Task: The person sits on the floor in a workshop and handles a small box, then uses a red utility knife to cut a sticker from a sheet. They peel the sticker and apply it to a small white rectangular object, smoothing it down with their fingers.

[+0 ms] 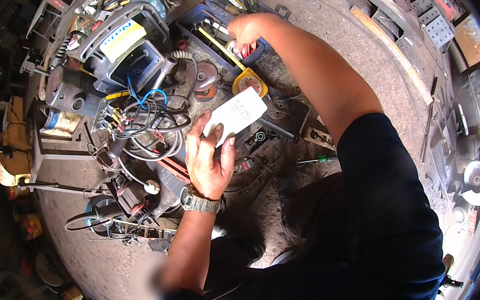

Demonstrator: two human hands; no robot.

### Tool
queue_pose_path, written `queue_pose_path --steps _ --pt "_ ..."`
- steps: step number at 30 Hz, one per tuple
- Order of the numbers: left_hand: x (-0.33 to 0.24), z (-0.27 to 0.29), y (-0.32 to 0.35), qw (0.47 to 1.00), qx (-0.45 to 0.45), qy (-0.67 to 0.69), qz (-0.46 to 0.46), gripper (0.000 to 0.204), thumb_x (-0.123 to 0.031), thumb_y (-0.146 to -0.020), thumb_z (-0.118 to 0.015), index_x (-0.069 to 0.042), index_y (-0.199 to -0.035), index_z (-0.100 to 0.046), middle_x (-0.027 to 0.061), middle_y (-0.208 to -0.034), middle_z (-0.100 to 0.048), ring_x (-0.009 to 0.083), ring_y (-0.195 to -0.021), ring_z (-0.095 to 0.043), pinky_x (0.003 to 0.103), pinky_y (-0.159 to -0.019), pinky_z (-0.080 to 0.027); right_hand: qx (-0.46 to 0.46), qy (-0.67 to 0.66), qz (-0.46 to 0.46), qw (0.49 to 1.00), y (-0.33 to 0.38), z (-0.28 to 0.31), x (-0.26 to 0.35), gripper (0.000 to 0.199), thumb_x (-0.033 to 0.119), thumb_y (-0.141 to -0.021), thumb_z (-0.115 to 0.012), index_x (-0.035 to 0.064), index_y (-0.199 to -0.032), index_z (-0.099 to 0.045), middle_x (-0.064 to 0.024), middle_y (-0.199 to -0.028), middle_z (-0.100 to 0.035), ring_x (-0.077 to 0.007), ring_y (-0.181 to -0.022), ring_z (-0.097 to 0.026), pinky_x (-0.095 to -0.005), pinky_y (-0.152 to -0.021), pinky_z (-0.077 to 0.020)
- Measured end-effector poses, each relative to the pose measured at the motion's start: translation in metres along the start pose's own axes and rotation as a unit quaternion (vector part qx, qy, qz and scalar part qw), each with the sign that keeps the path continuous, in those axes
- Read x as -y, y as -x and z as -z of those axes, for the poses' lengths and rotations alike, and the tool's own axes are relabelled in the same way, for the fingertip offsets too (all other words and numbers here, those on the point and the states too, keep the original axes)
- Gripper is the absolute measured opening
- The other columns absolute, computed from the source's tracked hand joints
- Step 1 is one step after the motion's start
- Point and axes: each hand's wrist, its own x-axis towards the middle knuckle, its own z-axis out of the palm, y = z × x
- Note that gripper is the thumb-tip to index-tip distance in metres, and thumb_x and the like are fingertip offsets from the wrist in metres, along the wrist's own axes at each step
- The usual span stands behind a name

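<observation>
In my left hand (209,162) is a small white card or notepad (244,112) with handwriting on it, gripped between thumb and fingers. My right hand (246,29) reaches over a blue toolbox tray (188,15), its fingers curled down among the tools. Whatever those fingertips hold is too hidden to make out. Red and white items (248,49) lie in the tray just beside them. Between the card and the tray sits a yellow tape measure (249,82), with its yellow blade (219,45) drawn out across the tray.
To the left stand a large grey machine or case (129,50) and tangled black cables (153,139). A round grinding disc (204,77) lies near the tape measure. A green-handled screwdriver (327,158) is on the ground. Wood strips (392,52) and a cutting disc (477,182) are at right.
</observation>
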Motion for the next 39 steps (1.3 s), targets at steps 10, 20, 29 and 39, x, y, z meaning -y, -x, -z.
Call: queue_pose_path --steps 10,20,29,39 --pt "0.0 0.001 0.001 1.0 -0.006 -0.004 0.0 0.025 -0.007 -0.095 -0.075 -0.002 -0.116 -0.063 0.0254 -0.14 -0.061 0.0437 -0.125 -0.064 0.048 -0.101 -0.055 -0.173 -0.081 0.052 0.98 0.013 0.005 -0.002 0.046 0.021 -0.089 -0.084 -0.0028 -0.125 -0.068 -0.0188 -0.116 -0.075 -0.0327 -0.11 -0.071 -0.0402 -0.096 -0.0545" --pt "0.004 -0.001 0.003 1.0 -0.005 0.004 0.0 0.029 -0.013 -0.094 -0.077 -0.003 -0.118 -0.064 0.0254 -0.14 -0.06 0.0453 -0.123 -0.063 0.05 -0.099 -0.055 -0.206 -0.147 0.03 0.967 0.019 0.001 -0.006 0.049 0.028 -0.091 -0.081 0.0027 -0.131 -0.068 -0.0169 -0.128 -0.073 -0.0316 -0.119 -0.069 -0.0408 -0.102 -0.0535" --pt "0.004 -0.001 0.003 1.0 -0.008 -0.009 -0.008 0.029 -0.012 -0.094 -0.077 -0.002 -0.117 -0.063 0.026 -0.139 -0.06 0.0449 -0.122 -0.064 0.049 -0.097 -0.057 -0.207 -0.266 0.042 0.941 0.018 -0.012 0.006 0.046 0.032 -0.091 -0.081 -0.0013 -0.122 -0.072 -0.0159 -0.103 -0.078 -0.0247 -0.087 -0.076 -0.0361 -0.079 -0.0624" --pt "0.004 0.0 0.002 1.0 -0.008 -0.016 -0.01 0.028 -0.012 -0.094 -0.078 -0.002 -0.116 -0.063 0.026 -0.139 -0.061 0.0445 -0.122 -0.064 0.048 -0.096 -0.057 -0.132 -0.232 0.034 0.963 0.022 0.003 0.032 0.045 0.037 -0.087 -0.082 -0.0023 -0.108 -0.076 -0.0181 -0.097 -0.078 -0.0252 -0.084 -0.078 -0.0379 -0.073 -0.0635"
